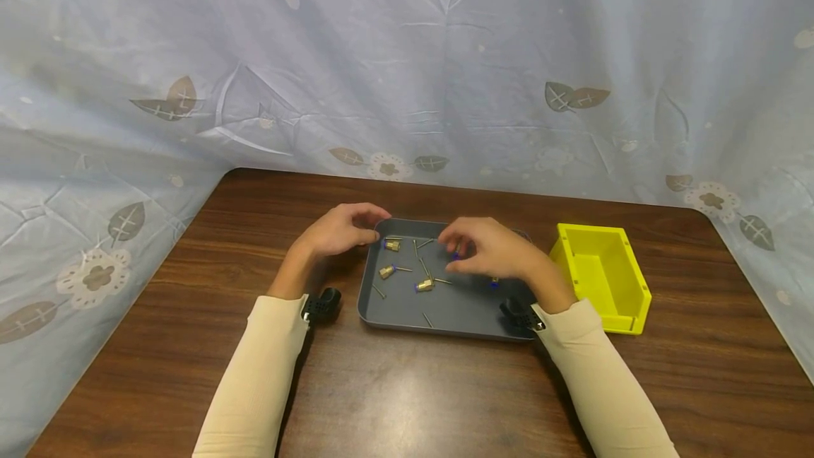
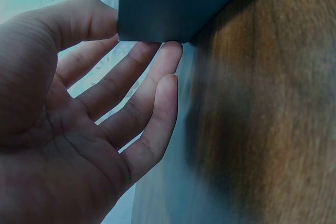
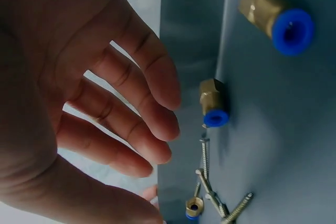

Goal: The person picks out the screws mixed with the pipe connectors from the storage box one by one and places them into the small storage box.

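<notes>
My left hand (image 1: 337, 232) holds the far left corner of a shallow grey tray (image 1: 394, 306), with its thumb (image 2: 86, 22) on one side of the corner and fingertips along the other. Above the tray is my right hand (image 1: 492, 249), fingers loosely bent and apart, nothing between them. Several brass push-in fittings with blue collars (image 1: 424, 286) lie scattered in the tray among several screws (image 1: 427, 319). In the right wrist view, one fitting (image 3: 212, 103) lies just beyond the fingertips, another (image 3: 278, 19) farther right, and a cluster of screws (image 3: 212, 190) below.
A yellow open-fronted bin (image 1: 600, 278) stands right of the tray, close to my right forearm. Both stand on a brown wood-grain table (image 1: 407, 394). A patterned pale curtain (image 1: 407, 90) hangs behind the table and at its sides.
</notes>
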Available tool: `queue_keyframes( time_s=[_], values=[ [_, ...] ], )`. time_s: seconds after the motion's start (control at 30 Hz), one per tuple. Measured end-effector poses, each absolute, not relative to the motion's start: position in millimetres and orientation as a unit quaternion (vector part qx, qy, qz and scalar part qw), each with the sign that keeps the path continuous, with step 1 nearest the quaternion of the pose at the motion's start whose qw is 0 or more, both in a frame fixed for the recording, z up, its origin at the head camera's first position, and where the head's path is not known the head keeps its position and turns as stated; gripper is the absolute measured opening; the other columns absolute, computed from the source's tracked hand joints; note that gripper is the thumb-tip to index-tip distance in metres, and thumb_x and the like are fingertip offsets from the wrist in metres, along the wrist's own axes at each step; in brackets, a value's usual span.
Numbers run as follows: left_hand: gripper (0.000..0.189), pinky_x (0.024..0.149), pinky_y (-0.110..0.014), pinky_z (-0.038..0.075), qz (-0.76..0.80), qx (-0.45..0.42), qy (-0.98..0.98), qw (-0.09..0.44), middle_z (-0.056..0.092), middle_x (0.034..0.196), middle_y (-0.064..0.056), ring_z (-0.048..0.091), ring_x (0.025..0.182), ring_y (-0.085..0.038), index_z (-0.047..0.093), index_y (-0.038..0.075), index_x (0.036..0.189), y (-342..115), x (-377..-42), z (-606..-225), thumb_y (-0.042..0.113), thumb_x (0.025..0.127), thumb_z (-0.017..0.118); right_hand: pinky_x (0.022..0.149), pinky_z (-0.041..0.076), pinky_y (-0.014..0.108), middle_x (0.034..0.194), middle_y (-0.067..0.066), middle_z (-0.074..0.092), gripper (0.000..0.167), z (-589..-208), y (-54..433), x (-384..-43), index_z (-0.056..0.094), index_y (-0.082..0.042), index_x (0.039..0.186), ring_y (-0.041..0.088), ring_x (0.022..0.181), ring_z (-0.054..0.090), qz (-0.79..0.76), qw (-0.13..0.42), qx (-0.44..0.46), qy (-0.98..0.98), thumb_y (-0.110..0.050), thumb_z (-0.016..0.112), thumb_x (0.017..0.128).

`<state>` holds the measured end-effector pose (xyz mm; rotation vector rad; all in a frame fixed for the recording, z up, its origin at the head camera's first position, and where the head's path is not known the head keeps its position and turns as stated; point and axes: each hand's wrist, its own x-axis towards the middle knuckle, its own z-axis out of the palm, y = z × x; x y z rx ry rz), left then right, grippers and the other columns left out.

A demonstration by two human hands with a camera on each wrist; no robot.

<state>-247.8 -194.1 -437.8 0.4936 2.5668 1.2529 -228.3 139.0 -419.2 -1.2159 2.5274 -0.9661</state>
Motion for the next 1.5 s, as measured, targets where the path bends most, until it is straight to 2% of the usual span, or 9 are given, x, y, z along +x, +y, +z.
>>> queue_keyframes(
  time_s=[0.2, 0.43, 0.8, 1.07, 1.33, 1.5],
  values=[
    [0.045, 0.102, -0.049, 0.052, 0.428, 0.167, 0.880, 0.122, 0.067, 0.140, -0.017, 0.060, 0.130, -0.034, 0.071, 0.010, 0.144, -194.1, -249.3, -439.0, 0.009, 0.100, 0.073, 0.086, 0.060, 0.042, 0.107, 0.005, 0.073, 0.035, -424.8, 133.9, -229.2, 0.077, -0.001, 0.121, 0.021, 0.093, 0.070, -0.303, 0.093, -0.426, 0.847, -0.014, 0.089, 0.090],
    [0.045, 0.098, -0.046, 0.053, 0.429, 0.168, 0.879, 0.122, 0.067, 0.139, -0.017, 0.061, 0.126, -0.033, 0.071, 0.010, 0.144, -194.0, -249.6, -439.1, 0.009, 0.099, 0.073, 0.083, 0.059, 0.037, 0.106, 0.003, 0.075, 0.027, -429.0, 130.2, -228.8, 0.080, -0.004, 0.115, 0.016, 0.091, 0.069, -0.287, 0.113, -0.431, 0.848, -0.013, 0.089, 0.091],
    [0.044, 0.093, -0.043, 0.055, 0.432, 0.167, 0.878, 0.120, 0.068, 0.137, -0.017, 0.063, 0.120, -0.032, 0.072, 0.010, 0.143, -194.0, -249.5, -439.4, 0.008, 0.099, 0.073, 0.077, 0.055, 0.029, 0.093, -0.002, 0.072, 0.023, -432.1, 123.2, -226.3, 0.081, -0.006, 0.109, 0.009, 0.084, 0.064, -0.272, 0.127, -0.421, 0.856, -0.011, 0.091, 0.089],
    [0.043, 0.094, -0.043, 0.054, 0.436, 0.173, 0.875, 0.120, 0.069, 0.136, -0.019, 0.063, 0.121, -0.033, 0.072, 0.008, 0.142, -194.2, -250.5, -439.7, 0.007, 0.099, 0.073, 0.072, 0.054, 0.028, 0.081, -0.010, 0.070, 0.022, -435.1, 120.4, -225.6, 0.080, -0.008, 0.104, 0.004, 0.074, 0.063, -0.263, 0.137, -0.386, 0.874, -0.005, 0.092, 0.086],
    [0.043, 0.102, -0.048, 0.052, 0.430, 0.174, 0.878, 0.118, 0.068, 0.140, -0.018, 0.061, 0.130, -0.034, 0.072, 0.009, 0.142, -194.4, -250.7, -440.5, 0.007, 0.099, 0.073, 0.071, 0.055, 0.028, 0.078, -0.009, 0.073, 0.019, -433.2, 118.8, -223.0, 0.079, -0.008, 0.100, 0.006, 0.072, 0.065, -0.265, 0.150, -0.345, 0.888, -0.004, 0.091, 0.086],
    [0.043, 0.102, -0.049, 0.052, 0.427, 0.173, 0.880, 0.118, 0.067, 0.140, -0.017, 0.060, 0.130, -0.034, 0.072, 0.010, 0.143, -194.6, -250.7, -440.3, 0.008, 0.099, 0.073, 0.070, 0.053, 0.028, 0.077, -0.010, 0.074, 0.017, -433.0, 118.6, -222.8, 0.078, -0.008, 0.098, 0.006, 0.071, 0.064, -0.266, 0.157, -0.335, 0.890, -0.005, 0.090, 0.086]
  ],
)
